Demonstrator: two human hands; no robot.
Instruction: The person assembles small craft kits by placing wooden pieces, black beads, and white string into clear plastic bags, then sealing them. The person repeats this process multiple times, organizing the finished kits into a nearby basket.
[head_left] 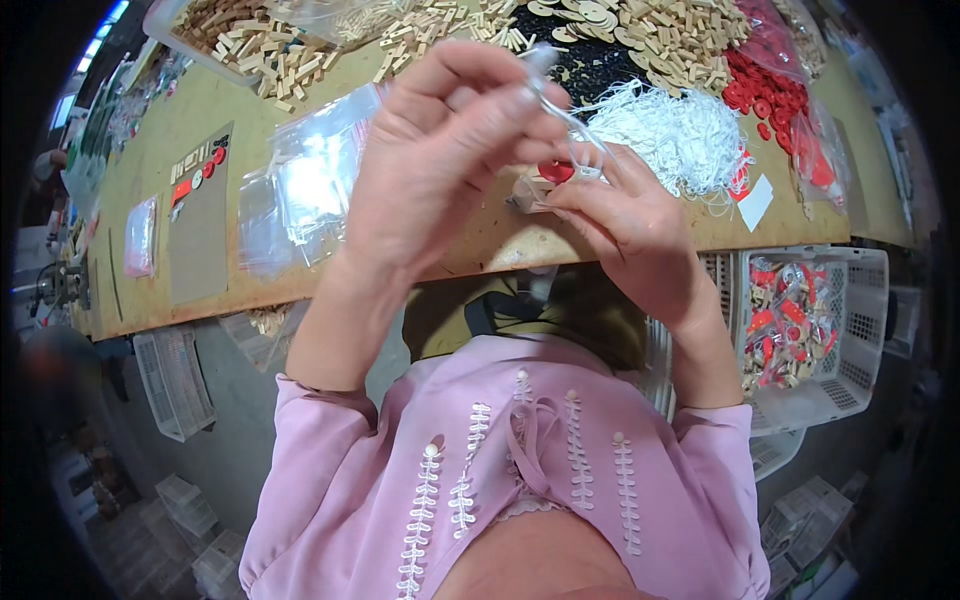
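My left hand is raised over the table's near edge, its thumb and fingers pinching a white string. The string runs down and right toward my right hand. Lower down, my right fingers close on a small clear plastic bag; a round red piece and some pale wood show at it. How much the bag holds is hidden by the fingers. Just beyond my right hand lies a tangled heap of white strings. Flat clear bags are stacked left of my left hand.
Wooden blocks, wooden discs, black pieces and red pieces are heaped at the back. On the left, a brown board carries a row of parts. A white crate of filled bags stands below the table's right side.
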